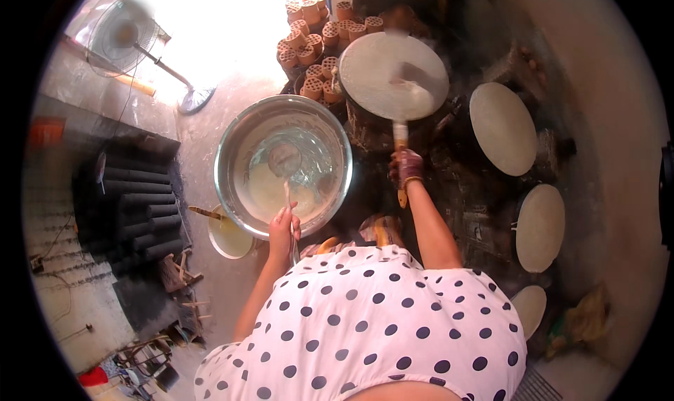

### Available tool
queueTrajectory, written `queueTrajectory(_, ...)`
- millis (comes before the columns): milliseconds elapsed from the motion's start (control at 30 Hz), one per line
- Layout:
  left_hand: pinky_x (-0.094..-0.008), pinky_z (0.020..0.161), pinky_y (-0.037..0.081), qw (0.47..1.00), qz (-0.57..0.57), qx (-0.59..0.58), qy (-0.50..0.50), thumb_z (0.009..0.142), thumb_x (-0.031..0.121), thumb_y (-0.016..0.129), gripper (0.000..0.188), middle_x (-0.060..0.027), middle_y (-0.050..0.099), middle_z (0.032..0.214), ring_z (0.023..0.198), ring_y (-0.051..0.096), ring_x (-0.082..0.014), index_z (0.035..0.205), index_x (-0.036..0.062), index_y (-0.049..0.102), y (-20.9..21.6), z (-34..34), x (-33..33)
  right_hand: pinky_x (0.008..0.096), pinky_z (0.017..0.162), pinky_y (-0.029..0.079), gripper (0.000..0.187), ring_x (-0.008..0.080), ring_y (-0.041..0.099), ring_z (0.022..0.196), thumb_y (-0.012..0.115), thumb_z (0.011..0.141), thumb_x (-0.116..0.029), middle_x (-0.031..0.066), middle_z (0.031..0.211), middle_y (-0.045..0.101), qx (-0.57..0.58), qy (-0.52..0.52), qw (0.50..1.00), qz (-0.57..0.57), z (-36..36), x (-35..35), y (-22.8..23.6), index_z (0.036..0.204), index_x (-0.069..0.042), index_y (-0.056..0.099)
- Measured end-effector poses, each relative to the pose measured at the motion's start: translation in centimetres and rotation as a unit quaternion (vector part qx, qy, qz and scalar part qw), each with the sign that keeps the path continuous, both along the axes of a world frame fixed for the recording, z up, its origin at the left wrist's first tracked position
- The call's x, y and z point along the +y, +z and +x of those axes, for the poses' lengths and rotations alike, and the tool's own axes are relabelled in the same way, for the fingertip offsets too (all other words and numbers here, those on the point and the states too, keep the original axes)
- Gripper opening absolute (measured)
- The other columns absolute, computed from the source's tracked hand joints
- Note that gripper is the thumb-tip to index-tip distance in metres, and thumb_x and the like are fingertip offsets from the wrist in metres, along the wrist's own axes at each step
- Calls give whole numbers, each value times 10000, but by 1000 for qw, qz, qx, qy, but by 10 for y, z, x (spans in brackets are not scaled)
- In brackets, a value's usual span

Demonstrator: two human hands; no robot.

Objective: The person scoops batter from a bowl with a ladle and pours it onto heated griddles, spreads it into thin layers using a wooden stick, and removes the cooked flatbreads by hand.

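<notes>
In the closed fingers of my left hand [283,229] is the long handle of a ladle [285,160]. Its round head sits inside a wide metal basin [221,163], over pale batter [270,190]. My right hand [407,166], in a dark reddish glove, grips the wooden handle of a round flat pan [382,74] at the upper middle. A pale layer coats the pan's surface, with a shadow or blurred patch on its right side. Left of my left hand stands a small bowl [234,239] of yellowish liquid, a wooden-handled brush [203,212] resting in it.
More round pale pans or lids [503,128] curve down the right side over dark stoves. Reddish perforated briquettes [309,43] are piled behind the basin. Black cylinders [140,204] are stacked at left. A standing fan [123,39] is at upper left, near bright light.
</notes>
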State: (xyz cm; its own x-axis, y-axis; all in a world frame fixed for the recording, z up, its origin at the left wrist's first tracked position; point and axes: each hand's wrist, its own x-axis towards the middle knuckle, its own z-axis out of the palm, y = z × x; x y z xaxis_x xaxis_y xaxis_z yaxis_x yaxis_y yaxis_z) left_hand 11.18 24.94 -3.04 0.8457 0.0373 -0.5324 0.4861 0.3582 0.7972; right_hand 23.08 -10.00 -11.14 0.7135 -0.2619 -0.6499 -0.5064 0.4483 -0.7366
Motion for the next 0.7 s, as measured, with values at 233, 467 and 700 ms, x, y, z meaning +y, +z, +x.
queueTrajectory(233, -195, 359, 337, 1000, 14, 1, -16, 990, 207, 444, 357, 12, 471, 601, 393, 405, -68, 1248, -38, 477, 14, 27, -45, 312, 313, 352, 299, 164, 458, 339, 585, 880, -395, 19, 518, 510, 64, 58, 988, -130, -13, -114, -30, 767, -118, 595)
queueTrajectory(467, -195, 361, 335, 999, 33, -5, -15, 992, 214, 446, 350, 20, 455, 600, 399, 398, -58, 1247, -23, 490, 9, 52, -100, 325, 339, 377, 244, 169, 494, 376, 552, 879, -314, 23, 535, 531, 2, 84, 992, -94, 50, -142, -2, 762, -105, 600)
queueTrajectory(700, -202, 372, 342, 999, 39, -7, -12, 993, 231, 449, 373, 24, 445, 603, 414, 399, -58, 1273, -15, 475, 12, 62, -133, 325, 366, 411, 279, 177, 505, 394, 562, 873, -308, 50, 547, 545, 57, 161, 977, -131, 25, -184, -7, 731, -73, 605)
